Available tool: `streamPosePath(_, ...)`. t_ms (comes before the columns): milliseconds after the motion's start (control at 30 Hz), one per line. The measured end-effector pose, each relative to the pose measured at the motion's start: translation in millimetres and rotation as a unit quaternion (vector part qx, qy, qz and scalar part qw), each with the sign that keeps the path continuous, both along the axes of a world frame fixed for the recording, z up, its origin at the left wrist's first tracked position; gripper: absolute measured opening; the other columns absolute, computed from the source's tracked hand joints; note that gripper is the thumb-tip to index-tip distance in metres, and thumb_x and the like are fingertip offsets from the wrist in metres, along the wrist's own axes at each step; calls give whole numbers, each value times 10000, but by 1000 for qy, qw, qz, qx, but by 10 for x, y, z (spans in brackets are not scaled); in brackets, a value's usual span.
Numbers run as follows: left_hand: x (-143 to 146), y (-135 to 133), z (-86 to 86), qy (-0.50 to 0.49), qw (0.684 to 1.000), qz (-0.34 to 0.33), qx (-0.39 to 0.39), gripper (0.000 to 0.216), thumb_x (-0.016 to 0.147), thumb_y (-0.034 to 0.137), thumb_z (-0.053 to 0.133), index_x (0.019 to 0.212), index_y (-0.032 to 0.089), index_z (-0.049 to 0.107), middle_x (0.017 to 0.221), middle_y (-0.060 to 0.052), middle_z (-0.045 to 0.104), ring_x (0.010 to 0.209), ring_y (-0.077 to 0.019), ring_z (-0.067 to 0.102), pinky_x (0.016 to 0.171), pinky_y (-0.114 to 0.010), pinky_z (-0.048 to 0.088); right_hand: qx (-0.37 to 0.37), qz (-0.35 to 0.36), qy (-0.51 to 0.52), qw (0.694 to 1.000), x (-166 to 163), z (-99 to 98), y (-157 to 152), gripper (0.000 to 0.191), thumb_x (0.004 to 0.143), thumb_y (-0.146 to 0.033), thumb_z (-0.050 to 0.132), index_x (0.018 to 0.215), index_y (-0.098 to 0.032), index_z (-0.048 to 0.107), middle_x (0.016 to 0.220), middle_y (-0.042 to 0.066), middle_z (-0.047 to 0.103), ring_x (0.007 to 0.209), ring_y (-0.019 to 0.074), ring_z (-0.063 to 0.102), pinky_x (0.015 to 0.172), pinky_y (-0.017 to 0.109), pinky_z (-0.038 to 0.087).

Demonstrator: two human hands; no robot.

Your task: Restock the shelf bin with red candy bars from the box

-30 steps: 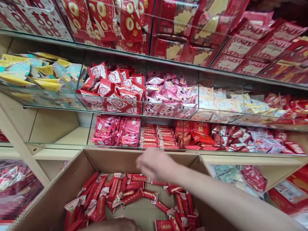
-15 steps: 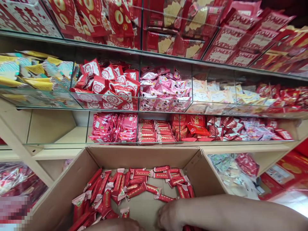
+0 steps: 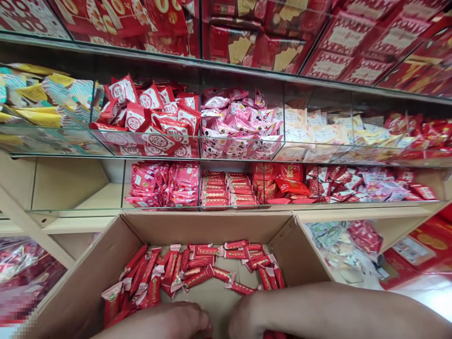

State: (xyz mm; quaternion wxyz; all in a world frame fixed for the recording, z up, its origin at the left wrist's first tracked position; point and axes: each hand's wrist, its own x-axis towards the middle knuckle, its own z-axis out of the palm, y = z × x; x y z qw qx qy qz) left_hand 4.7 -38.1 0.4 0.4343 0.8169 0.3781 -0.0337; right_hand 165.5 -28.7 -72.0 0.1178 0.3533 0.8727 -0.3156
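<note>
A brown cardboard box [image 3: 88, 278] lies open below the shelves, with several long red snack packets [image 3: 197, 273] spread over its bottom. Both my hands reach down into its near part at the frame's lower edge. My left hand [image 3: 176, 322] is seen from the back, knuckles bent, beside the packets at the left. My right hand [image 3: 247, 315] is next to it, wrist and forearm crossing in from the right. The fingers of both hands are hidden under the frame edge and by the hands themselves.
Glass-fronted shelves [image 3: 226, 157] rise behind the box, divided into bins. They hold red packets [image 3: 151, 122], pink packets [image 3: 240, 127], pale packets [image 3: 318, 136], yellow-and-teal ones [image 3: 42, 103], stacked red bars [image 3: 226, 190]. One bin [image 3: 77, 183] at lower left shows bare wood.
My right hand dropped from the box's far edge down into the near part of the box. My left hand came further into view beside it. The view tilted slightly upward.
</note>
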Motion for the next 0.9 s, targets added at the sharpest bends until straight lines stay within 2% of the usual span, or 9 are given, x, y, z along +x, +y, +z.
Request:
streamPosePath(67,-13,32,54,35,999,-1,5,252,565,282,602,805,243,669,741,-24,655,650,-216,591,577,-274,425,-38,48,-28,998,42,251,108,287,610,-368,670,461,-188,505,394,-67,426,372,80,400,376,212,308)
streamPosePath(100,-14,55,84,36,999,9,-7,320,570,309,618,882,244,651,802,-29,658,702,-224,594,611,-278,432,-42,78,-55,995,73,399,180,321,538,-361,704,432,-180,462,373,-75,387,363,78,374,372,215,288)
streamPosePath(133,-7,80,113,21,999,27,-30,405,578,335,631,971,237,617,864,-39,653,758,-232,590,650,-285,436,-74,100,-40,991,106,548,256,282,504,-346,718,506,-177,493,426,-84,418,396,73,388,394,203,303)
streamPosePath(200,28,128,158,-53,991,72,-101,592,594,368,651,1143,210,496,1005,-64,615,896,-245,556,745,-301,427,-63,6,68,996,171,808,396,257,546,-351,689,634,-162,540,536,-74,452,482,71,411,444,190,322)
streamPosePath(300,117,167,189,-182,949,172,-190,652,662,400,627,1225,188,376,1105,-77,556,1023,-223,486,854,-311,379,-94,-151,271,946,238,1021,507,272,646,-361,623,791,-146,541,661,-50,483,565,66,415,507,182,342)
streamPosePath(367,167,165,193,-230,920,236,-213,576,705,419,590,1194,187,395,1031,-65,576,941,-200,518,815,-316,399,-120,-205,360,902,254,1065,511,257,664,-350,618,779,-142,520,667,-43,488,572,64,412,522,181,344)
streamPosePath(433,191,154,196,-245,903,275,-222,507,724,427,570,1147,189,426,918,-47,601,803,-179,549,718,-308,432,-140,-223,406,875,254,1078,486,246,663,-341,629,745,-141,511,657,-39,489,575,66,415,533,183,345)
streamPosePath(700,194,134,363,-259,883,294,-260,365,719,485,549,870,152,554,717,-51,664,721,-197,614,644,-294,447,-210,-309,457,807,202,1071,401,332,650,-439,638,741,-140,527,638,-36,486,543,61,422,568,208,374)
streamPosePath(900,167,237,363,-334,847,363,-199,254,679,370,646,825,165,607,648,25,629,594,-105,552,585,-208,412,-207,-312,501,780,213,1062,425,347,614,-415,673,755,-129,537,678,-10,543,604,93,512,639,257,427)
